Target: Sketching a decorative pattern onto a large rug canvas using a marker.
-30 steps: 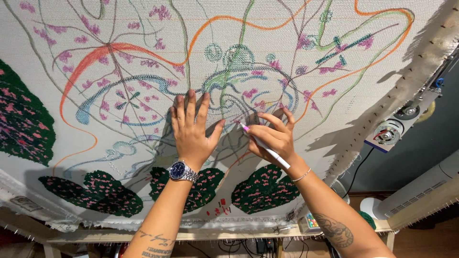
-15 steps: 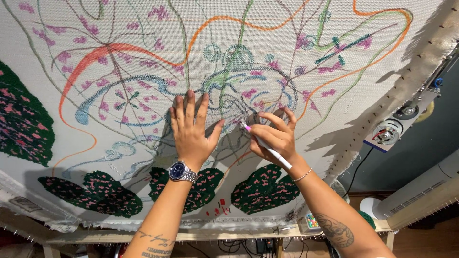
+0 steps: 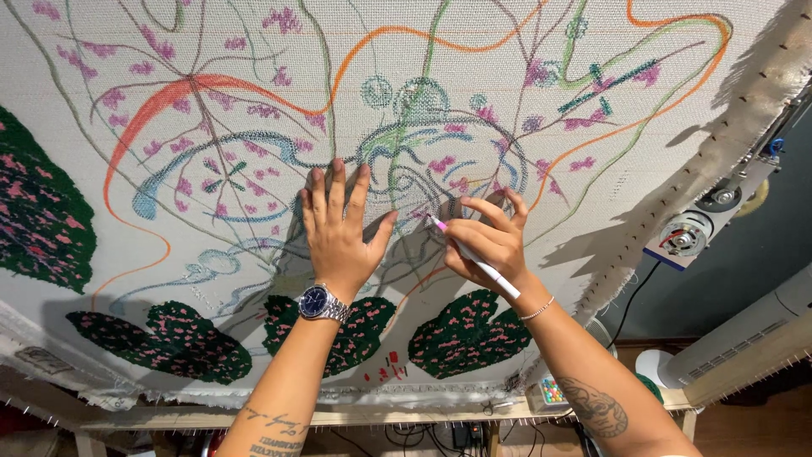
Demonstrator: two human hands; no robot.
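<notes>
Head view showed a white woven backing cloth (image 3: 254,51) stretched taut on a wooden frame (image 3: 406,416), marked with coloured line drawings and carrying several dark green tufted patches (image 3: 467,334) with pink flecks along its lower part.

The left hand (image 3: 338,233) lay flat against the cloth, fingers spread and extended, gripping nothing. A wristwatch (image 3: 320,302) with a dark face sat on that wrist.

The right hand (image 3: 486,241) held a white marker pen (image 3: 474,258) with a pink tip. Thumb and first fingers were closed around the barrel near its tip end, the remaining fingers fanned loosely toward the cloth. The tip was at the cloth surface just right of the left thumb; whether it actually touched could not be confirmed. A thin bracelet (image 3: 538,310) circled the right wrist.

Assessment: the pen appeared light, rigid and smooth, best pinched low on the barrel for control, as it was held. The cloth appeared thin and yielding between frame edges, likely to give under tip pressure, so a flat bracing palm beside the working point seemed sound. The open weave would probably drag on the tip.

A small container of coloured beads (image 3: 551,391) stood at the frame's lower edge.
</notes>
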